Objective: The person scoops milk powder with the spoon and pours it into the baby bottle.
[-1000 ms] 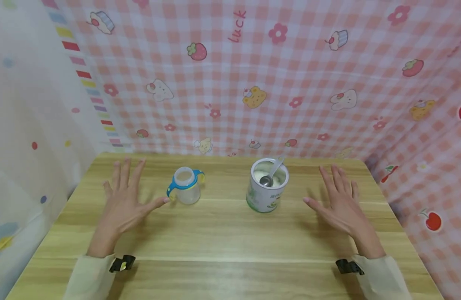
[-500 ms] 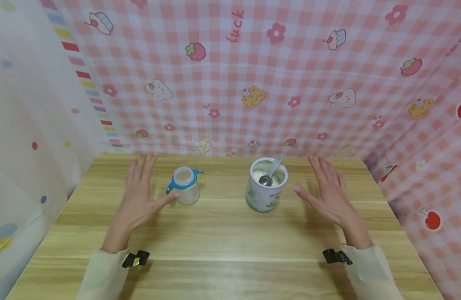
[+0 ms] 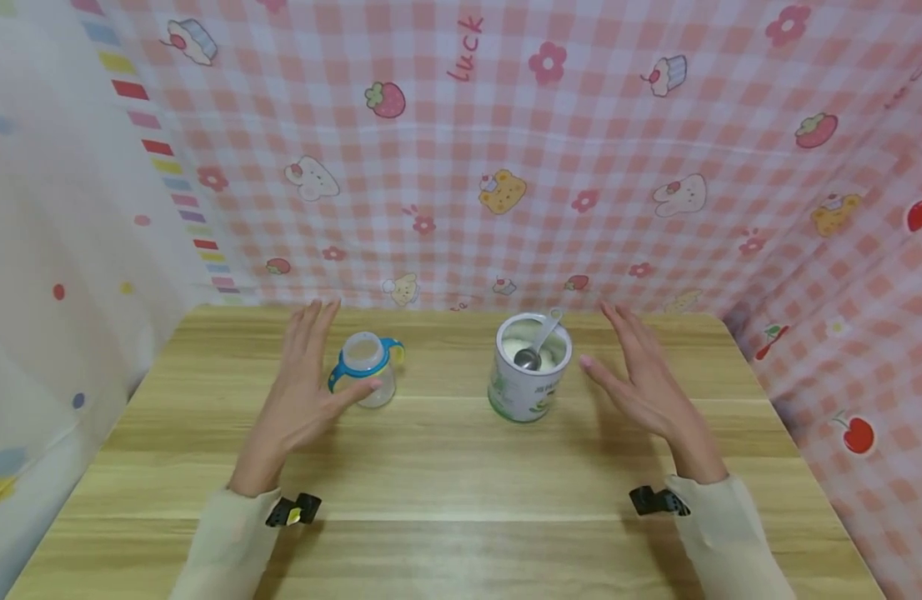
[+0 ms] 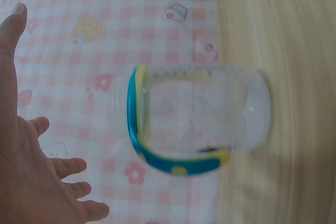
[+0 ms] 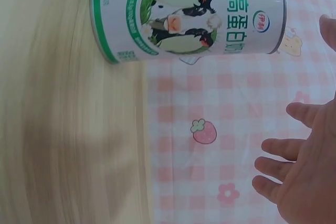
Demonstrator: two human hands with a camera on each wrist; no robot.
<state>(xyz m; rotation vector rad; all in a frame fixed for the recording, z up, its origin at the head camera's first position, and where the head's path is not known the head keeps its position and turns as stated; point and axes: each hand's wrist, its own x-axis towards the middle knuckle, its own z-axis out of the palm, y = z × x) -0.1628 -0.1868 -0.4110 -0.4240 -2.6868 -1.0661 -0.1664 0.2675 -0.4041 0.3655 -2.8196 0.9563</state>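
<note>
A clear baby bottle (image 3: 379, 388) with a blue and yellow two-handled ring stands upright and uncapped on the wooden table. My left hand (image 3: 303, 400) is spread beside it, and its thumb overlaps the bottle in the head view. In the left wrist view the bottle (image 4: 205, 111) looks see-through, apart from the fingers. To the right stands an open milk powder can (image 3: 523, 392), white and green with a cow picture. A scoop (image 3: 539, 342) lies on the pale powder, its handle leaning over the rim. My right hand (image 3: 641, 383) is spread just right of the can, holding nothing.
The wooden table (image 3: 446, 475) runs back to a pink checked cloth (image 3: 431, 150) hanging behind it. More cloth hangs at both sides. Dark straps (image 3: 292, 510) sit at both wrists, over pale sleeves.
Both hands have moved inward and a little forward, the left to the bottle's side, the right closer to the can. The bottle and can have stayed in place.
</note>
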